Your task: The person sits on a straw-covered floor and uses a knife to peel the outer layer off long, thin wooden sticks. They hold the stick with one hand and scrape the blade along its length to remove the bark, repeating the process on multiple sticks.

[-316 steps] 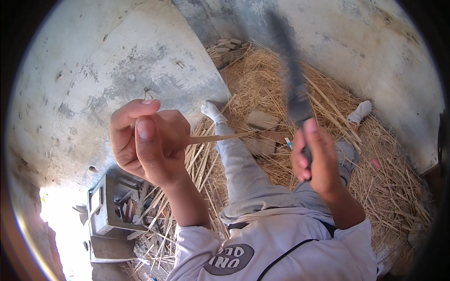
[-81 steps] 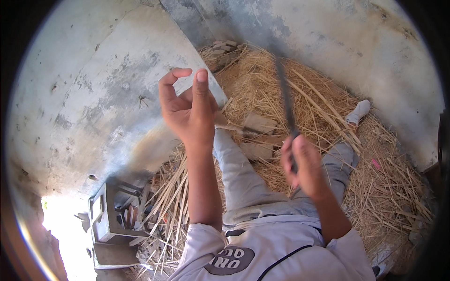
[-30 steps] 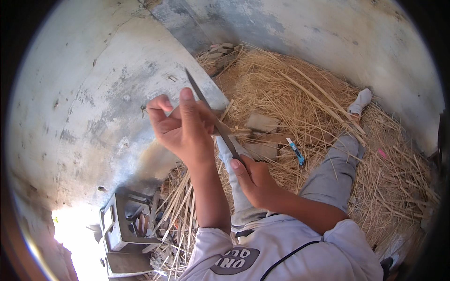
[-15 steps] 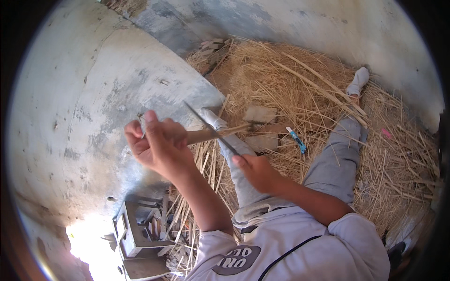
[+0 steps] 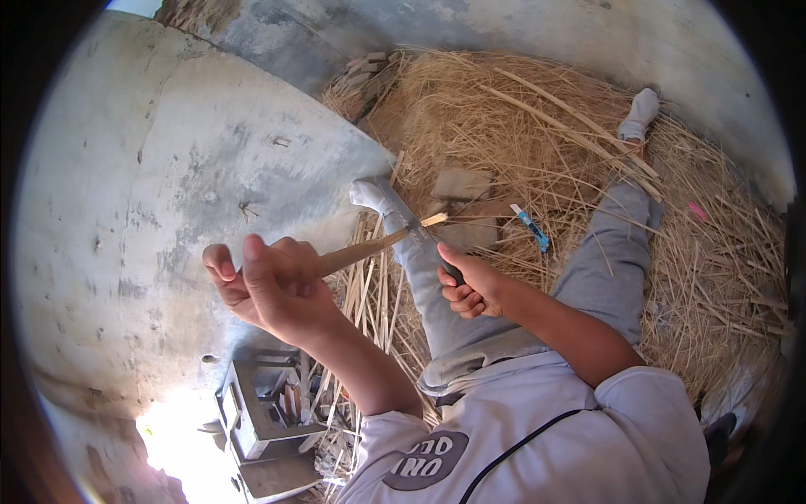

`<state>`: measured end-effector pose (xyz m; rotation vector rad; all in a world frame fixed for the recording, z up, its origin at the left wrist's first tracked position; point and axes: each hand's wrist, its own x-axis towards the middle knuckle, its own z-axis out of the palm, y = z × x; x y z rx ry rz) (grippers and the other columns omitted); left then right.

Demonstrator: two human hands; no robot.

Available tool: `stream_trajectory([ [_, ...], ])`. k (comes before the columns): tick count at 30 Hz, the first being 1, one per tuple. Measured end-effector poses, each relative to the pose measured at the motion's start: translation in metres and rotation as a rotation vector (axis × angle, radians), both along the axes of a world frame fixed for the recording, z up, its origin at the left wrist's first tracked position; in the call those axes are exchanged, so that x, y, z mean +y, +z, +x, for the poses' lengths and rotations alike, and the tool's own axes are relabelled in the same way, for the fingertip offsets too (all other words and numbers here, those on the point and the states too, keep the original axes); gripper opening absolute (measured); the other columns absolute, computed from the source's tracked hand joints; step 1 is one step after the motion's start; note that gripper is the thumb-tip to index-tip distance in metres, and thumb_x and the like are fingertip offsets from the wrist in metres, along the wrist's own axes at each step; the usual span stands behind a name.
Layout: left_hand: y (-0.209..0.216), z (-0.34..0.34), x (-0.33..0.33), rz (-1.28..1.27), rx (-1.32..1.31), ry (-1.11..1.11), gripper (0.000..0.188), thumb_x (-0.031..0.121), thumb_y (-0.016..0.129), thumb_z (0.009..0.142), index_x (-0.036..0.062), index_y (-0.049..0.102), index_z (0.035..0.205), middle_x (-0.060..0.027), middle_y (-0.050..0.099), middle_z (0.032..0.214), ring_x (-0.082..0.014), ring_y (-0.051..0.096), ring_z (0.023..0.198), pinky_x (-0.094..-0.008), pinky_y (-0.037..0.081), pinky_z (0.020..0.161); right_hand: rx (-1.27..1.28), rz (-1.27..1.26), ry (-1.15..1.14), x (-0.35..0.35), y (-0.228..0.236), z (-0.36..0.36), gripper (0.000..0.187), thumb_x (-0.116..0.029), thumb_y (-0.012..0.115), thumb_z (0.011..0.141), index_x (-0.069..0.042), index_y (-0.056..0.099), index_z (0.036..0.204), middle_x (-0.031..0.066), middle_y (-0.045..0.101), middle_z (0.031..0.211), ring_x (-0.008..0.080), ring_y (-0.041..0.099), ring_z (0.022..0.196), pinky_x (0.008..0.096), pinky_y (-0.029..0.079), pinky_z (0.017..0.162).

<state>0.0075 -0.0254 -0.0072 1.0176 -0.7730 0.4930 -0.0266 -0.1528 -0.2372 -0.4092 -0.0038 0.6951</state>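
Looks like mid-shaving: left hand fisted round a bamboo stick jutting past its knuckles, right hand clenching the knife across its tip, next stroke probably needs steady pressure away from fingers.

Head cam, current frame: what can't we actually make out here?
- Knife handle: head view, hidden inside the right hand; only the blade shows.
- Near end of the bamboo strip: covered by the left hand.
- Contents of the metal box: small, partly washed out by glare at the lower left.
- Small blue tool on the straw: too small to identify.
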Motion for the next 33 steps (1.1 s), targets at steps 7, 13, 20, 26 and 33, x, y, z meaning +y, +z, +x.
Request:
stream_trajectory([
  [7,0.002,0.002,-0.016,-0.005,0.007,0.096,0.030,0.001,0.062,0.090,0.0145,0.036,0.090,0.0050,0.036,0.047,-0.0016,0.026,0.036,-0.0213,0.018,0.031,-0.425,-0.738,-0.594,0.046,0.037,-0.017,0.059,-0.059,0.039,0.100,-0.007,0.051,0.075,0.0047,0.044,0.052,0.0147,0.040,0.043,0.0363,0.036,0.042],
  [13,0.012,-0.021,-0.024,-0.050,0.019,0.205,0.033,0.000,0.064,0.089,0.0152,0.035,0.086,0.0049,0.035,0.046,-0.0020,0.028,0.036,-0.0217,0.018,0.031,-0.560,-1.291,-0.552,-0.005,-0.029,0.013,0.062,-0.054,0.039,0.101,0.001,0.061,0.085,0.0153,0.053,0.055,0.0213,0.053,0.051,0.0386,0.044,0.055],
  [20,0.024,0.011,-0.003,0.045,0.123,0.176,0.028,0.003,0.062,0.088,0.0162,0.040,0.078,0.0065,0.033,0.045,-0.0028,0.023,0.035,-0.0224,0.019,0.031,-0.113,-0.629,-0.291,0.013,-0.020,0.024,0.062,-0.068,0.040,0.095,-0.012,0.046,0.067,-0.0003,0.042,0.050,0.0118,0.038,0.036,0.0313,0.032,0.034],
  [26,0.032,0.015,-0.002,0.106,0.126,0.244,0.033,0.009,0.061,0.089,0.0141,0.038,0.066,0.0048,0.026,0.050,-0.0058,0.024,0.040,-0.0241,0.021,0.039,-0.309,-0.785,-0.507,0.042,-0.003,0.016,0.055,-0.059,0.046,0.097,-0.010,0.051,0.070,-0.0021,0.039,0.051,0.0113,0.040,0.038,0.0286,0.034,0.034],
  [33,0.037,0.011,-0.004,-0.040,0.232,0.355,0.041,0.003,0.065,0.085,0.0180,0.035,0.062,0.0057,0.029,0.047,-0.0046,0.024,0.038,-0.0217,0.021,0.036,-0.602,-1.433,-0.623,0.006,-0.067,0.038,0.065,-0.059,0.043,0.097,0.001,0.064,0.084,0.0154,0.054,0.051,0.0260,0.061,0.051,0.0407,0.049,0.052],
])
